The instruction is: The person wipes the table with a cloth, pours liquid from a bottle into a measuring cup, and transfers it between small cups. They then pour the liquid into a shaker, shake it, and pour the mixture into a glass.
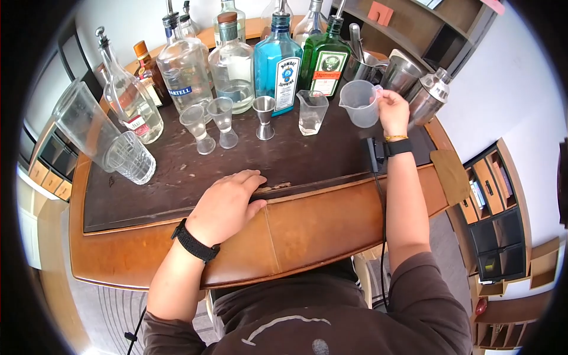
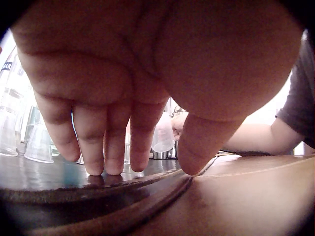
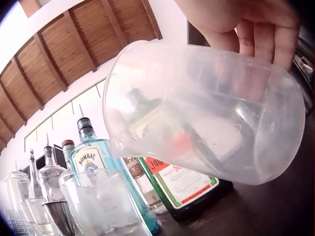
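My right hand [image 1: 393, 112] grips the handle of a translucent plastic measuring jug [image 1: 358, 105] at the right of the desk. In the right wrist view the jug [image 3: 206, 113] fills the middle, its spout pointing left and no liquid showing in it. A small clear pitcher [image 1: 312, 113] with a little clear liquid in the bottom stands to the jug's left. My left hand [image 1: 229, 198] rests palm down at the desk's front edge, holding nothing. Its fingertips [image 2: 114, 167] touch the dark desktop, and the thumb lies by the leather border.
Behind stand a blue gin bottle [image 1: 277, 68], a green Jägermeister bottle [image 1: 326, 65] and several clear bottles. A steel jigger [image 1: 264, 121] and two small glasses stand mid-desk. Tall mixing glass [image 1: 89, 124] and cut tumbler [image 1: 133, 158] are left; a steel shaker [image 1: 429, 97] is right.
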A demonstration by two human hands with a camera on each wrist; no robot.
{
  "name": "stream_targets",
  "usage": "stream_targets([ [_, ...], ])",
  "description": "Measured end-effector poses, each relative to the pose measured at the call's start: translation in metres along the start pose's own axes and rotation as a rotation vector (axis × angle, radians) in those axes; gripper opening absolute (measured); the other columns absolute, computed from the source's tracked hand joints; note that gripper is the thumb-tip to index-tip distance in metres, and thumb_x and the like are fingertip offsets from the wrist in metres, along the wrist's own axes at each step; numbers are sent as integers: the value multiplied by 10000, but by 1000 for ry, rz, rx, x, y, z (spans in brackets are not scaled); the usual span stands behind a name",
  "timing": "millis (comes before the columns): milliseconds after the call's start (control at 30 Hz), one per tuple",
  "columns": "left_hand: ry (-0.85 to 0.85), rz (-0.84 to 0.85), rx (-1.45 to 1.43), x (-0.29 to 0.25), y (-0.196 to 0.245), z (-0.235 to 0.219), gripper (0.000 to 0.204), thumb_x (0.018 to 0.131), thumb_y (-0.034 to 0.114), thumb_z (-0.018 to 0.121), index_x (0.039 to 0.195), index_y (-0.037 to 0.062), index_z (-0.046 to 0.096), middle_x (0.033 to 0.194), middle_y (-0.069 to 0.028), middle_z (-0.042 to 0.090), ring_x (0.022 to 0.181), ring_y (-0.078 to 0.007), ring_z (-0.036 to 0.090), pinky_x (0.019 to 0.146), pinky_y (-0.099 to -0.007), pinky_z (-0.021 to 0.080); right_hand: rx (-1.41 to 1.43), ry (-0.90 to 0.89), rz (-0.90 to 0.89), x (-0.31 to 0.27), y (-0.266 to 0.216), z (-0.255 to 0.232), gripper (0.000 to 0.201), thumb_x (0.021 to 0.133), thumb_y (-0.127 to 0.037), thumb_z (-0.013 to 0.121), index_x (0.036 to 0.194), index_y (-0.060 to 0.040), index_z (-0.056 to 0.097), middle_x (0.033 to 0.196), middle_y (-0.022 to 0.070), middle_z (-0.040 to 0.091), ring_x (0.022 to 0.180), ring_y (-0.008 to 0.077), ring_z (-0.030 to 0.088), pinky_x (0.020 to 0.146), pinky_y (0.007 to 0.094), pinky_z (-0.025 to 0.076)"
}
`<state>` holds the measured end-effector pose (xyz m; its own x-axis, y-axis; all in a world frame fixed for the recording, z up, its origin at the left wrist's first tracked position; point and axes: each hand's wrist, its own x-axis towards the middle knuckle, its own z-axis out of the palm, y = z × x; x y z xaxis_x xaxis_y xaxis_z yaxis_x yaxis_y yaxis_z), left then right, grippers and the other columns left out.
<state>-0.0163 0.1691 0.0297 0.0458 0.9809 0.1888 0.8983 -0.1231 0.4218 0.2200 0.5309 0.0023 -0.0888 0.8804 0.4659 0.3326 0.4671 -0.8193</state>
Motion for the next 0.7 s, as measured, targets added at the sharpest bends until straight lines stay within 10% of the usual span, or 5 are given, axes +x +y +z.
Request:
stream_targets([
  [700,-10,-9,-27,2,0,-1,378,844,168,681,1176,9,594,1271,-187,584,1142,-374,568,972,-413,472,78,-133,112,-8,47,19,173,869,38,534,967,-7,669,781,75,685,712,142,674,652,279,555],
])
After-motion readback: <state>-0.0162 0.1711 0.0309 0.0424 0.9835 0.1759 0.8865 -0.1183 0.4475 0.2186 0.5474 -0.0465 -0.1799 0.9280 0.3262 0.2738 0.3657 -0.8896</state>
